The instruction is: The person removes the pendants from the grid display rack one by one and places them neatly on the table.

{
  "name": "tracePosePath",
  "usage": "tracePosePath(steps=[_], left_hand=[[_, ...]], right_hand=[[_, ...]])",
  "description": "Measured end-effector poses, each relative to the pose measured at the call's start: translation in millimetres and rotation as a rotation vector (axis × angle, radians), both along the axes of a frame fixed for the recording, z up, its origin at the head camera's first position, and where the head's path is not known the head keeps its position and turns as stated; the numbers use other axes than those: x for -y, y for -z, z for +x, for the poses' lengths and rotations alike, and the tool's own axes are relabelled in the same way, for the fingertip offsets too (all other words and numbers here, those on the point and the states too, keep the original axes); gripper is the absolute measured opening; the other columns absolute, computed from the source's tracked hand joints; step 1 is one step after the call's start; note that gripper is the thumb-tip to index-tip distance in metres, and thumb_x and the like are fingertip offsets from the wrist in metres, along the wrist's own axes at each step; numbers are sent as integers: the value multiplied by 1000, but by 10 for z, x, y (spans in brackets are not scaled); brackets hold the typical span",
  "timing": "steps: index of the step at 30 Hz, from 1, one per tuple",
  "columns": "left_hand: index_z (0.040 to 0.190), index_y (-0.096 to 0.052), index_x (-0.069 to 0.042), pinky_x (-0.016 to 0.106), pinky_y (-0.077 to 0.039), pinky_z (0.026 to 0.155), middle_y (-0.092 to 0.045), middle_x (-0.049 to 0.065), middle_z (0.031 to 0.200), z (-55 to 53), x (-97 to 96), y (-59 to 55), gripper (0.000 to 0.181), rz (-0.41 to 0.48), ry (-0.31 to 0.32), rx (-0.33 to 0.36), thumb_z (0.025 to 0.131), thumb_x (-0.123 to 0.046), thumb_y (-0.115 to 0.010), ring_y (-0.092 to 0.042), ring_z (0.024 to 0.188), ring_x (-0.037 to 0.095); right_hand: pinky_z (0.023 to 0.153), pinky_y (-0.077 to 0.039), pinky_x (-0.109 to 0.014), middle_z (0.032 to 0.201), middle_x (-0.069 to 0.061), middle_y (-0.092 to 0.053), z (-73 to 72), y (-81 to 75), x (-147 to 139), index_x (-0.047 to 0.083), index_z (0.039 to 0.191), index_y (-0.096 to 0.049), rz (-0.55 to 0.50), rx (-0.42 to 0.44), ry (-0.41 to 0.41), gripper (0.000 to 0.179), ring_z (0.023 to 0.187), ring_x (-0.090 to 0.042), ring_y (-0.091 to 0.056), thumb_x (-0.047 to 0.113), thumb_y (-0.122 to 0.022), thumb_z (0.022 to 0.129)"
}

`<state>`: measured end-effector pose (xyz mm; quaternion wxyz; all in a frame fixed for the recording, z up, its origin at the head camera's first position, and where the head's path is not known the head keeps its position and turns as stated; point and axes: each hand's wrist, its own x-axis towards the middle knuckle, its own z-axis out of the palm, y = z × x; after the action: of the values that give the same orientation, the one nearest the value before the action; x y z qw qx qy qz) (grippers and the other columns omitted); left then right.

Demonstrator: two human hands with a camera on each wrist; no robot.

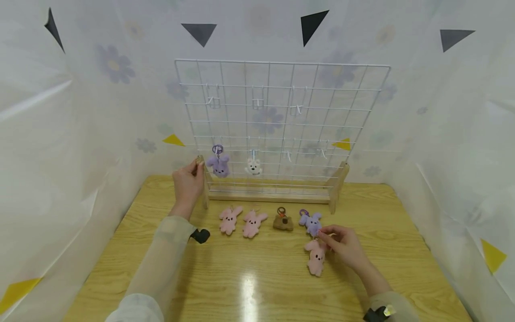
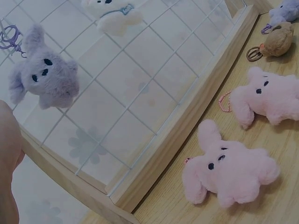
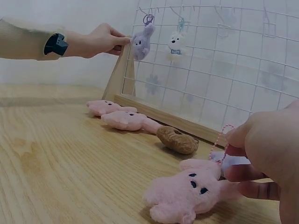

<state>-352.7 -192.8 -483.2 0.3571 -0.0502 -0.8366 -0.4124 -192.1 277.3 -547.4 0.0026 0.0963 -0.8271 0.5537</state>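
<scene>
My right hand (image 1: 346, 247) pinches the pink bead chain (image 3: 214, 148) of a pink rabbit plush keychain (image 1: 316, 260) at the table's right. In the right wrist view that plush lies low over the wood; whether it touches cannot be told. A lilac plush keychain (image 1: 313, 224) lies just behind it, partly covered by my fingers. With thumb and fingers, my left hand (image 1: 188, 184) grips the top of the left wooden post (image 1: 206, 190) of a white wire grid rack (image 1: 257, 121). Beside that hand a lilac plush (image 1: 219, 167) hangs from a hook, and a white plush (image 1: 254, 167) hangs to its right.
Two pink plushes, the left (image 1: 229, 221) and the right (image 1: 252, 224), lie before the rack with a brown plush keychain (image 1: 283, 222). Several bare hooks, one of them (image 1: 297, 109) in the upper row, sit on the grid. Wooden feet (image 1: 332, 203) support it.
</scene>
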Motion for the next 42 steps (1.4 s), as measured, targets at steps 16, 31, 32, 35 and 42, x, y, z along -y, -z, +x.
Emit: tracePosePath(steps=[16,31,32,35,42], left_hand=[[115,-78,7,50,-63,63,-77,23,89,5,12,4,26,5,-6,-4,105,-16,-70,-75,68,35],[117,-77,8,50,-63,63,-77,25,91,18,17,-15,26,1,12,-16,105,-15,-70,-75,69,36],[117,-76,8,50,-63,63,-77,25,91,20,15,-18,26,1,13,-16,104,-14,-70,-75,69,36],[117,-76,8,49,-63,65,-77,25,92,26,11,-26,26,2,16,-9,104,-13,-70,-75,71,37],[117,-76,9,49,-64,65,-77,25,93,26,-1,-22,25,7,21,-10,103,-11,-71,-76,72,37]], right_hand=[[54,-53,-26,90,-11,-72,9,135,11,0,106,-75,74,55,38,13,67,-18,-66,13,-74,102],[52,-54,-29,97,-15,-74,-2,48,22,-4,113,-74,61,25,22,18,69,-27,-69,10,-72,102],[52,-54,-29,98,-16,-74,-5,37,23,-4,114,-74,64,24,20,18,69,-28,-70,9,-72,102],[53,-56,-32,101,-17,-73,-14,-6,33,-5,114,-74,67,16,13,18,70,-30,-70,8,-72,102],[48,-54,-33,105,-17,-72,-58,-158,46,-6,115,-73,67,-63,-45,17,67,-30,-70,5,-69,104]])
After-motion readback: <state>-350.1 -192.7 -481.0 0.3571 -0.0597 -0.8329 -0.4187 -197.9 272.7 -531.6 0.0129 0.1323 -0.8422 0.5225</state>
